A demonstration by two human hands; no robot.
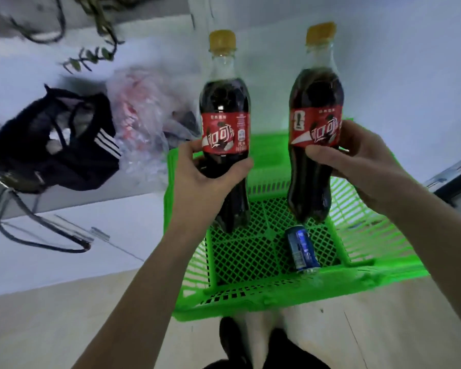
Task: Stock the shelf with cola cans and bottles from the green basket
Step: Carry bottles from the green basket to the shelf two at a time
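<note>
Bottles of cola, two of them, are held upright above the green basket (250, 296): the left bottle (225, 123) in the left hand (205, 171), the right bottle (314, 123) in the right hand (357, 161), both hands closed around the red labels. Each bottle is clear plastic with dark drink and a yellow cap. Between them is free space. The basket is a plastic lattice standing on the floor, almost empty; one blue can (302, 247) lies on its bottom. To the left, well apart, lie a dark bag (61, 145) and a crumpled clear plastic bag (141, 115).
</note>
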